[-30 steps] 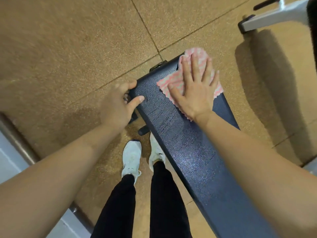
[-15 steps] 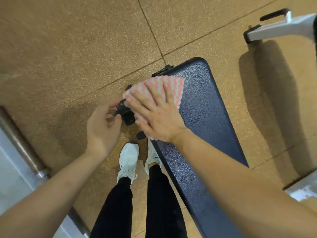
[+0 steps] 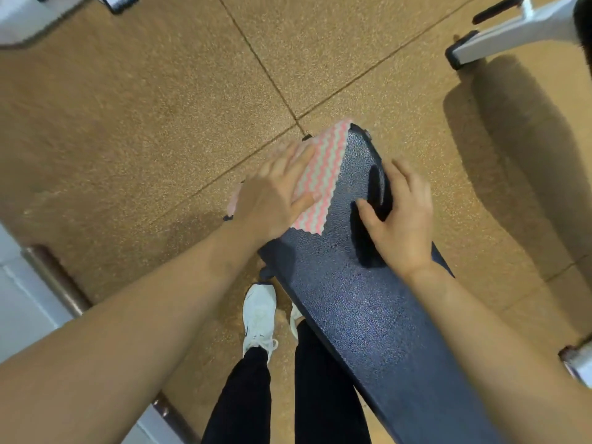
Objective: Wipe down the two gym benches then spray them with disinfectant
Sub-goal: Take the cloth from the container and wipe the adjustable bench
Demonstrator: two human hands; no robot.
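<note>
Tan speckled rubber floor [image 3: 160, 123], dark seams between tiles. Nearest you: black trousers [image 3: 243, 395], white trainers [image 3: 259, 315] beside long dark-blue textured padded bench [image 3: 368, 315]. Your right hand [image 3: 400, 219] rests on bench's right edge, fingers relaxed and spread, holding nothing. Your left hand [image 3: 272, 197] lies flat, fingers straight, pressing pink-and-white zigzag cloth [image 3: 323, 174] on bench's left edge near far end. Beyond, top right: white metal frame [image 3: 512, 30]

This looks like a gym. A long padded bench [image 3: 368, 315] covered in dark blue textured vinyl stands on a speckled tan rubber floor [image 3: 144, 123] laid in large tiles with thin seams. A white metal equipment frame [image 3: 512, 33] with black end caps rests nearby.
</note>
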